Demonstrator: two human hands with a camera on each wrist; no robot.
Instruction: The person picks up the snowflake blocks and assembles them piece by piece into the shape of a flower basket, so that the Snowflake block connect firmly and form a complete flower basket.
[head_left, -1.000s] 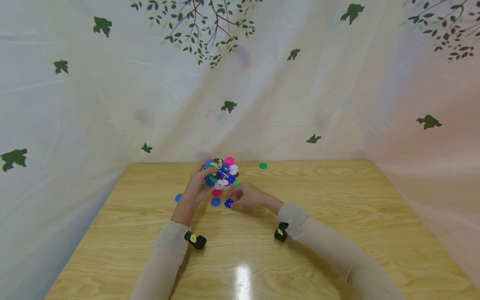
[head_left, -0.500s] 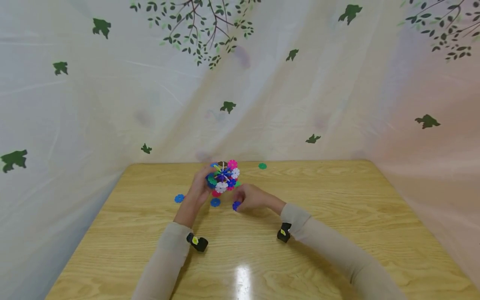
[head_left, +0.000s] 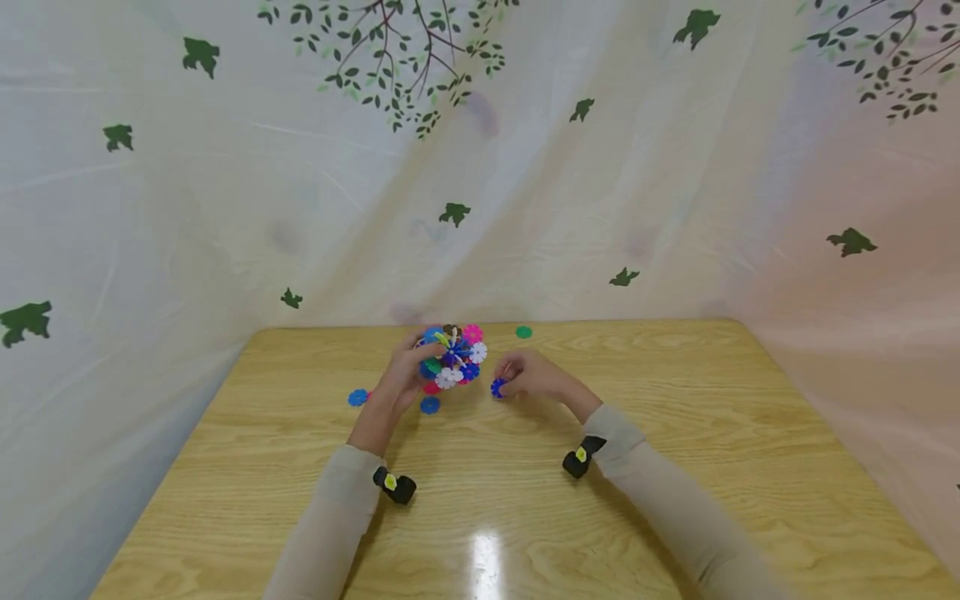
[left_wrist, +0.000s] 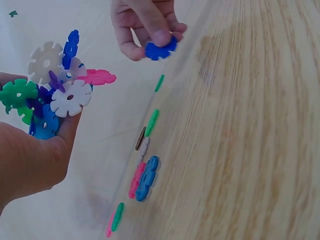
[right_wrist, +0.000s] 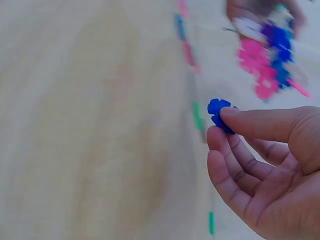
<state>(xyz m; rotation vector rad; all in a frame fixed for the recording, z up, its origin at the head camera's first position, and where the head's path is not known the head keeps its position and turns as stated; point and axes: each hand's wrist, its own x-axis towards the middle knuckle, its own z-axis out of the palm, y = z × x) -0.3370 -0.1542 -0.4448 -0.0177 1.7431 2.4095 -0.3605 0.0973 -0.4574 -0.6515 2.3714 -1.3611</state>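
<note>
My left hand [head_left: 402,372] holds a round cluster of interlocked notched plastic discs [head_left: 448,377] in white, blue, green, pink and brown, raised above the table. In the left wrist view the cluster [left_wrist: 71,98] sits between thumb and fingers, its far side hidden. To its right, my right hand [head_left: 534,373] pinches one dark blue notched disc [head_left: 497,388] between thumb and fingertips. The right wrist view shows this blue disc [right_wrist: 219,111] under the thumb, apart from the cluster.
Loose discs lie on the wooden table [head_left: 480,483]: a blue one [head_left: 430,405] in front of the cluster, another blue one [head_left: 357,397] left of my left wrist, and a green one [head_left: 523,332] near the back edge. A printed cloth [head_left: 525,167] hangs behind.
My right hand has lifted the dark blue disc off the table and moved right and slightly back with it. My left hand has turned the cluster a little and shifted it slightly right.
</note>
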